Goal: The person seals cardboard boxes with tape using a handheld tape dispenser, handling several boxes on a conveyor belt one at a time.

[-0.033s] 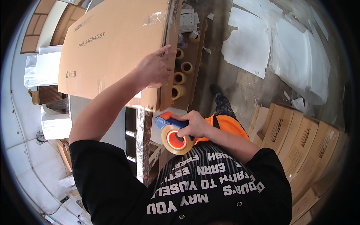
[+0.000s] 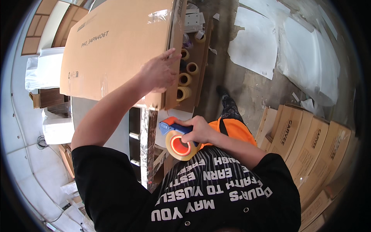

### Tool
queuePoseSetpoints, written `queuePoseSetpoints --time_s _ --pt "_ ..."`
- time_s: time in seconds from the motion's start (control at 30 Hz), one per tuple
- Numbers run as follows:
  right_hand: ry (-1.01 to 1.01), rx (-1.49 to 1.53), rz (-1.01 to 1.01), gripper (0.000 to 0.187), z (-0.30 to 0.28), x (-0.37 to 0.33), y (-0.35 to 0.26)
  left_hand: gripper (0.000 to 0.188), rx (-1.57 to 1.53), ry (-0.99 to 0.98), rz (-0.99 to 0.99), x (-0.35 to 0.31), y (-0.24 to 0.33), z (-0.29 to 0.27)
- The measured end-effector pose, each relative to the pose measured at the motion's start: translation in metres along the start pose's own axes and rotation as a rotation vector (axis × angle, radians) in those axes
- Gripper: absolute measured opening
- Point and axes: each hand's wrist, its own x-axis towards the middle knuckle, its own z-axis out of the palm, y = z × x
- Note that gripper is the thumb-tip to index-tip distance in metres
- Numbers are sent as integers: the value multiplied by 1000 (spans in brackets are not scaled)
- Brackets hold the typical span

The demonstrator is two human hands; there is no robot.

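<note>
A large flat cardboard box lies on a stand, its long side edge turned toward the right. My left hand rests on that edge, fingers stretched out and partly spread over the side; it grips nothing. Close to my body, below the box's near corner, my right hand is closed round the handle of a blue and orange tape dispenser. A wide roll of clear tape with an orange hub sits in the dispenser, which is apart from the box.
Several tape rolls stand on a cardboard-lined shelf beside the box. A worn metal leg supports the stand. Cartons lean in a row at the right. White sheets lie on the floor; an orange cloth is near my right forearm.
My left hand and the box's near edge have shifted very slightly. The tape dispenser in my right hand stays almost in place.
</note>
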Motion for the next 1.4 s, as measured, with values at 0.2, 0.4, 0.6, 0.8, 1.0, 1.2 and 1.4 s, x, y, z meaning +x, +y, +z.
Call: queuePoseSetpoints --time_s 0.2,0.4,0.6,0.8,1.0,1.2,1.4 --pt "39 -94 -29 75 71 -12 27 32 -104 121 -53 -54 88 13" --pt "283 -374 -68 62 99 69 -12 46 -18 170 11 -55 76 35" --pt "184 -744 -119 61 93 43 11 104 -174 416 -155 -73 91 71" --pt "84 -1055 -387 37 143 72 4 112 -154 461 -143 -71 93 59" --pt "-202 2 -37 63 93 8 63 122 -192 521 -309 -90 105 84" --pt "232 831 -256 72 -20 -28 94 123 -226 594 -402 -88 114 74" --pt "184 99 -174 71 -18 18 35 117 -221 603 -367 -83 112 73"
